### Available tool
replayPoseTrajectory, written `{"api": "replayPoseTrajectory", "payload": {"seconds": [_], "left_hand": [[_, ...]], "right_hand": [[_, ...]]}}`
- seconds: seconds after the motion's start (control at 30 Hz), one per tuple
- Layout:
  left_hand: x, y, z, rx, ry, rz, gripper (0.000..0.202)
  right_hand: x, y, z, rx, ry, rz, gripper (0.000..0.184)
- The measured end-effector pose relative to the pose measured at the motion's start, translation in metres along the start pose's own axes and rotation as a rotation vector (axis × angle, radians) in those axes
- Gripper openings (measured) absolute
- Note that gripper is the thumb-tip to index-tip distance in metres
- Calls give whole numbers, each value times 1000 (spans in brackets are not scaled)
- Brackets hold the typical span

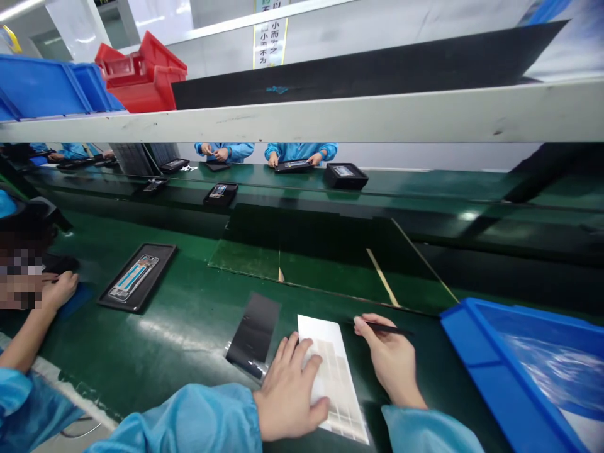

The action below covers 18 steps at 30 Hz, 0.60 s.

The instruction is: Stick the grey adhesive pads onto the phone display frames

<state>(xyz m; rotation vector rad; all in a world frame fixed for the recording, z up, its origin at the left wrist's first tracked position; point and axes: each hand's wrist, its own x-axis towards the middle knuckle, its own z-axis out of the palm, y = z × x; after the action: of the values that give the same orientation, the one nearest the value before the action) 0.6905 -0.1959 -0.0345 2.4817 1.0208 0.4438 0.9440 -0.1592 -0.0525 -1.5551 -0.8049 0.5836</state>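
Note:
My left hand (287, 390) lies flat with fingers spread on a white sheet (337, 371) of small pale stickers on the green bench. Just left of the sheet lies a black rectangular film piece (255, 330). My right hand (391, 358) is closed around thin black tweezers (389, 328), whose tip points right, just beyond the sheet's far right corner.
A black tray (138, 277) holding a phone frame lies to the left. A blue bin (533, 371) stands at the right. A co-worker's hand (56, 290) rests at far left. More trays and workers in blue sleeves are across the conveyor (425, 189). Blue and red bins (141, 75) sit on the shelf above.

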Motion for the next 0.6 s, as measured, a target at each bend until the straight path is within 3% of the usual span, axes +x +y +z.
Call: {"api": "replayPoseTrajectory", "payload": {"seconds": [0.6], "left_hand": [[-1, 6, -11, -68, -58, -10, 63]], "right_hand": [[-3, -1, 3, 68, -30, -28, 47]]}}
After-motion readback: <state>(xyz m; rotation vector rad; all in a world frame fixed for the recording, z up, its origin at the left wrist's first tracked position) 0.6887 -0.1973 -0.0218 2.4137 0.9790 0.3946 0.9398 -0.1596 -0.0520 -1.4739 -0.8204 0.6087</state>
